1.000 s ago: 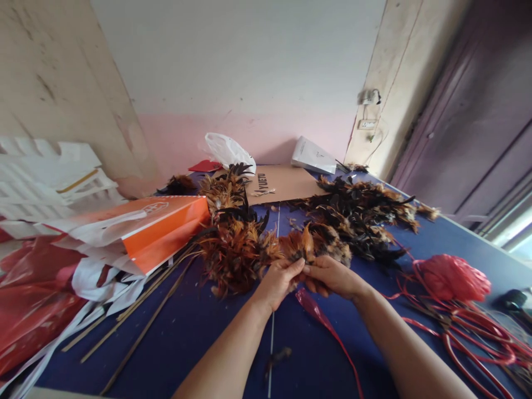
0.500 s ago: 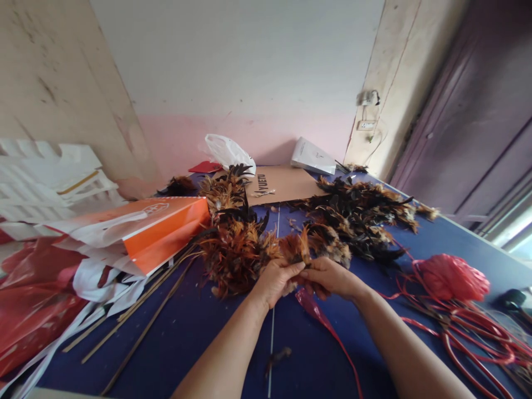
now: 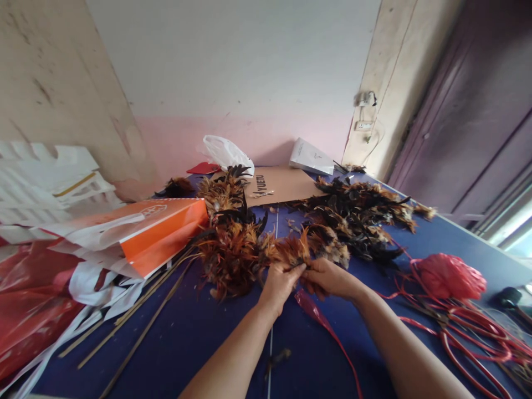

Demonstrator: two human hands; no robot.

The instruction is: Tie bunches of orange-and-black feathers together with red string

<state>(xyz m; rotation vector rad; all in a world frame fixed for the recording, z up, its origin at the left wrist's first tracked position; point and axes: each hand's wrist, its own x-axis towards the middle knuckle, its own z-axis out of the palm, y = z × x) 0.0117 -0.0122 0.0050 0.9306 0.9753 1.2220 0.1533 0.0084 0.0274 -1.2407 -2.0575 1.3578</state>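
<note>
A small tuft of rust-orange and brown feathers stands up from between the two hands near the middle of the dark blue surface. The left hand pinches its base with fingers closed on the quills; the right hand meets it from the right, fingers curled shut around the same base. A red plastic strip trails from under the right hand toward the near edge.

Just left of the tuft lies a bushy heap of orange-and-black feathers — touching or nearly so. Farther right spreads a darker pile of black and tan feathers. Thin bamboo sticks lie slanted at the near left, beside an orange and white paper bag on its side. At the right — well apart — sit a crumpled red plastic bundle and loops of red strip. A flat brown cardboard sheet lies at the far end.
</note>
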